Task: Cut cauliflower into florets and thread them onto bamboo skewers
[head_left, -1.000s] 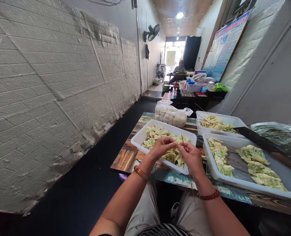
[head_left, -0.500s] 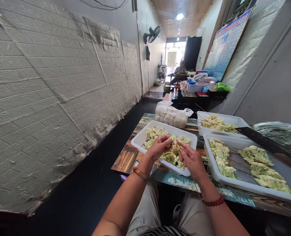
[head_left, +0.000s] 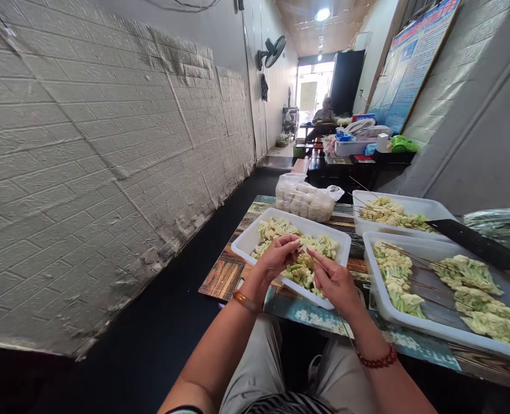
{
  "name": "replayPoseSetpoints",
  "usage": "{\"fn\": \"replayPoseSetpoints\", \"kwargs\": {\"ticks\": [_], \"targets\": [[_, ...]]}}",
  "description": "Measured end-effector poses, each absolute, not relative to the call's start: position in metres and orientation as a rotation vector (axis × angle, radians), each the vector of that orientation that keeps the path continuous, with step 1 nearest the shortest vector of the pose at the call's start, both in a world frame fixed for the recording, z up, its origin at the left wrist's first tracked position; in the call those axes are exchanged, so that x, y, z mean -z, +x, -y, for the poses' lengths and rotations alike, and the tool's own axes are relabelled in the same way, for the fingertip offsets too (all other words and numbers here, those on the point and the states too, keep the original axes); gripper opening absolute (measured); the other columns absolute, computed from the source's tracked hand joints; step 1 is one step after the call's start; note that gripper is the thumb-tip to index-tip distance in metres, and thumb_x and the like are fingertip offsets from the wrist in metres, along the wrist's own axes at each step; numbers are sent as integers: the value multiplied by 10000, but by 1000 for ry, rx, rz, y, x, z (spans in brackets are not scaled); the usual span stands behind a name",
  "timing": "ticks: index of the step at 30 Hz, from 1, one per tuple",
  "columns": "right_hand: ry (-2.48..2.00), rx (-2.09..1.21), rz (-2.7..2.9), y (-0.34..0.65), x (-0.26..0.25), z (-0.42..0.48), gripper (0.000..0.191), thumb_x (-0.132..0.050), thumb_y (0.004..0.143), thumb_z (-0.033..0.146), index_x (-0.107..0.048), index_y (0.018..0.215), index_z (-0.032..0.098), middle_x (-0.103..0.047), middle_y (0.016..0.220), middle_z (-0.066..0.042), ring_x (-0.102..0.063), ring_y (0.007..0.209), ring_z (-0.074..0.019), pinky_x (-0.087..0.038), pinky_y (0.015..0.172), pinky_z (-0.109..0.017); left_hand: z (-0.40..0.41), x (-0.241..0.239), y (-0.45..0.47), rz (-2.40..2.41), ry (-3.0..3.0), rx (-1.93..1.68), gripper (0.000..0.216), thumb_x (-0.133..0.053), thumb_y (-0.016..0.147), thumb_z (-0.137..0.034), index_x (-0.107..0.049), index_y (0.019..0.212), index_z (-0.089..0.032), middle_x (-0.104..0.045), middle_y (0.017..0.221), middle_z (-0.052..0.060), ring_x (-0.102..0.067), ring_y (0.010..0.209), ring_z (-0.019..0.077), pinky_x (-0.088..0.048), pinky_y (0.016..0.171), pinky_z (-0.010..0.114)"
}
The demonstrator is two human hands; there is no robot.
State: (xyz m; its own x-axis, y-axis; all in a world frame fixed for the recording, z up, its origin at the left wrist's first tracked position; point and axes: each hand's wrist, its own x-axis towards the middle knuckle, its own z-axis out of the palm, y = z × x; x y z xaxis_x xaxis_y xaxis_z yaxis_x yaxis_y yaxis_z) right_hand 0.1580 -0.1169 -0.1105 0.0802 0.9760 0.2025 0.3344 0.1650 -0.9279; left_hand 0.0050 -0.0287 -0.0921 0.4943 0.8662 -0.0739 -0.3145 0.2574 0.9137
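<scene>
Over a white plastic tub (head_left: 246, 248) of cauliflower florets (head_left: 276, 228), both my hands work close together. My left hand (head_left: 278, 257) is closed, pinching a small cauliflower floret at its fingertips; the floret blends with those behind it. Closed around a thin skewer (head_left: 346, 325) is my right hand (head_left: 336, 286), its fingertips pointing at the left ones. The skewer's lower end runs back under my right wrist. Whether its tip is inside the floret is hard to see.
On the right, a larger tub (head_left: 436, 328) holds skewered cauliflower (head_left: 474, 276), with another tub (head_left: 436, 207) behind it. A plastic bag of round white items (head_left: 309, 201) stands at the table's back. Beyond, a person (head_left: 325, 113) sits at a far table; a brick-patterned wall (head_left: 108, 155) runs along the left.
The view has shifted slightly, so the tubs on the right sit further right. My right fingertips have moved slightly toward the left hand; both hands keep their grip.
</scene>
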Motion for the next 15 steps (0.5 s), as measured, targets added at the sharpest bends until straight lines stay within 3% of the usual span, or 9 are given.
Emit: {"fn": "replayPoseSetpoints", "kwargs": {"ticks": [7,15], "targets": [[-1328,-773,1386,158,104,117,419,-561,786,386,-675,1179,296,-682,657,-28,-622,608,-217,-443,508,-283,29,89,7,-650,993,-876,313,-779,628,-359,-578,739,-146,-461,558,-48,-431,501,31,-228,447,144],[-1316,-755,1381,158,109,115,416,-562,783,356,-672,1180,300,-711,740,-34,-657,722,-243,-465,525,-288,28,89,6,-633,1006,-853,331,-773,631,-370,-546,717,-145,-488,563,-39,-369,471,21,-191,441,156]]}}
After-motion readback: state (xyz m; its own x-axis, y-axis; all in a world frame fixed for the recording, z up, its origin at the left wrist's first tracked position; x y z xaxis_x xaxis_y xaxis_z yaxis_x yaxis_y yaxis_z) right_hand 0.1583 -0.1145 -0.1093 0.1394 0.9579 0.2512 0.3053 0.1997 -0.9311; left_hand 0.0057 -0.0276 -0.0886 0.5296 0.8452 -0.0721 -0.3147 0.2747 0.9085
